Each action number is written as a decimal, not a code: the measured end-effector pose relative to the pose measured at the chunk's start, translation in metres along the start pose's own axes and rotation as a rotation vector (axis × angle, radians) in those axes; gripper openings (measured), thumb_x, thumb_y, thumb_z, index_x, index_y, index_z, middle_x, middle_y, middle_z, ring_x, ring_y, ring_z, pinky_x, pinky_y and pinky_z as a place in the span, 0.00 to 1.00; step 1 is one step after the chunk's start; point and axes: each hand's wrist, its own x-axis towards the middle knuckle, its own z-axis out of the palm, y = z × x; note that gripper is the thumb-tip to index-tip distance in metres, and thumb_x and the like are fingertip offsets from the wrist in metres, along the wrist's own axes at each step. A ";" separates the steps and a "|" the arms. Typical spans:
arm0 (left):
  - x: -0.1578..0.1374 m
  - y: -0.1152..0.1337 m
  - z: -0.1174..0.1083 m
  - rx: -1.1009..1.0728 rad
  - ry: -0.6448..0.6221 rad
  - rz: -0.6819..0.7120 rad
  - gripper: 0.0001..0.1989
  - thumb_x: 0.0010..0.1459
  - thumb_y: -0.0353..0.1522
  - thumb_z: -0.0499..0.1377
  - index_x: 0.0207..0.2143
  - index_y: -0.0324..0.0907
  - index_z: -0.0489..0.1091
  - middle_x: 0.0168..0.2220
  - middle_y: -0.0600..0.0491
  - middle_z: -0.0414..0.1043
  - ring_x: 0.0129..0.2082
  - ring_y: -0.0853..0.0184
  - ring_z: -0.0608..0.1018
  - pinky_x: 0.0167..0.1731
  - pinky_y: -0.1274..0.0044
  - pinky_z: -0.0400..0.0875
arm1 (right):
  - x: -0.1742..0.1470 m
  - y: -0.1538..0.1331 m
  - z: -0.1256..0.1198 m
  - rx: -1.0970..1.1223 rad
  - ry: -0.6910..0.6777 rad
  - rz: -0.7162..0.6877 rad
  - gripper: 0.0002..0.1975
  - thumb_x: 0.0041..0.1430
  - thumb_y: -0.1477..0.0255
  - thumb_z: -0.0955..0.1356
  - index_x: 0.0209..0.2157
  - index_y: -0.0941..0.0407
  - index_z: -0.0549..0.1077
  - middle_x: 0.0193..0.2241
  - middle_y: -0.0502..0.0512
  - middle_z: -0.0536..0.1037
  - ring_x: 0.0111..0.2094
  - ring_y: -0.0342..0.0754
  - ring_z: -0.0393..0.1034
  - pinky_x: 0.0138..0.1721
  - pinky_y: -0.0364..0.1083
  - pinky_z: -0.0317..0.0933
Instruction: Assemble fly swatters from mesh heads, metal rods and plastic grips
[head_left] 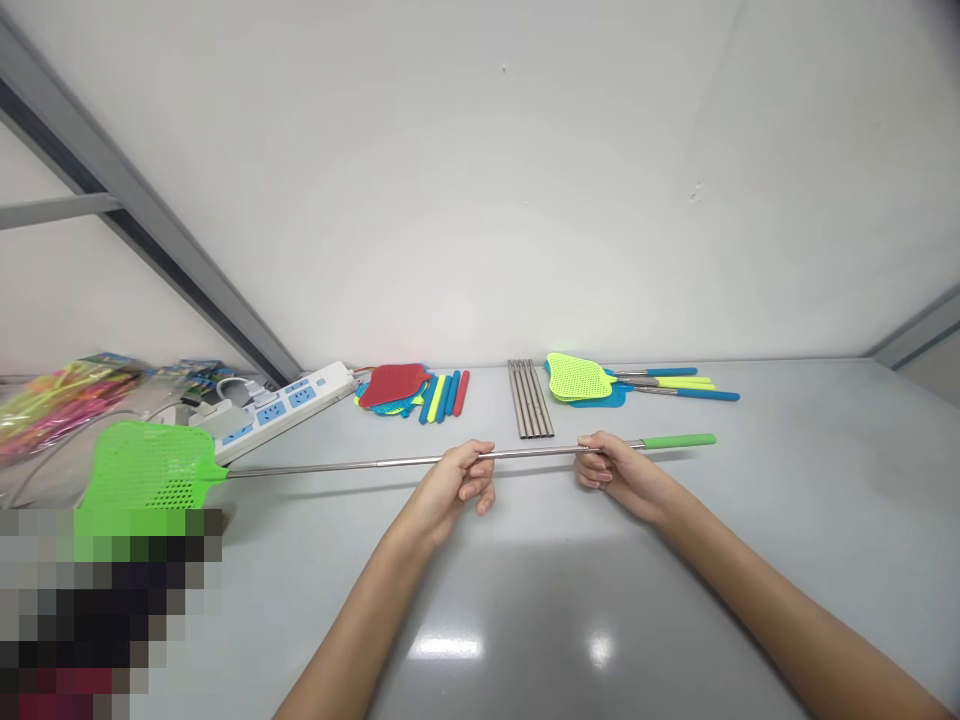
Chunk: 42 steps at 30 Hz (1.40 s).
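Left hand point(466, 482) and right hand point(611, 465) in closed grip on a green swatter point(536, 453), shaft point(409, 461) silvery, part-blurred head point(150, 465) perhaps squarish.

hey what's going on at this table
A person holds a long green fly swatter sideways by its metal shaft. The right hand grips it close to the green handle, the left hand nearer the green head. Behind, toward the wall, lie loose swatter heads, coloured grips, a row of metal tubes and several swatters with handles.
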 end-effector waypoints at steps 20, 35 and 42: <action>0.001 0.004 -0.012 -0.007 0.053 0.015 0.18 0.51 0.37 0.49 0.13 0.43 0.47 0.08 0.62 0.40 0.11 0.75 0.57 0.20 0.80 0.57 | 0.000 -0.002 -0.007 0.015 0.034 -0.050 0.17 0.50 0.70 0.62 0.14 0.56 0.51 0.14 0.44 0.47 0.17 0.39 0.41 0.21 0.43 0.43; -0.003 0.008 -0.020 -0.036 0.081 0.033 0.19 0.51 0.37 0.49 0.13 0.43 0.45 0.08 0.63 0.39 0.11 0.75 0.56 0.20 0.80 0.56 | -0.002 -0.009 -0.012 -0.012 0.047 -0.062 0.18 0.52 0.70 0.61 0.13 0.56 0.51 0.13 0.44 0.46 0.17 0.40 0.40 0.21 0.43 0.42; 0.000 0.007 -0.023 -0.066 0.065 0.032 0.19 0.50 0.37 0.50 0.13 0.43 0.46 0.08 0.63 0.39 0.11 0.75 0.55 0.21 0.80 0.57 | -0.002 -0.010 -0.013 -0.016 0.056 -0.069 0.18 0.51 0.70 0.61 0.13 0.56 0.51 0.13 0.44 0.47 0.17 0.39 0.41 0.21 0.43 0.43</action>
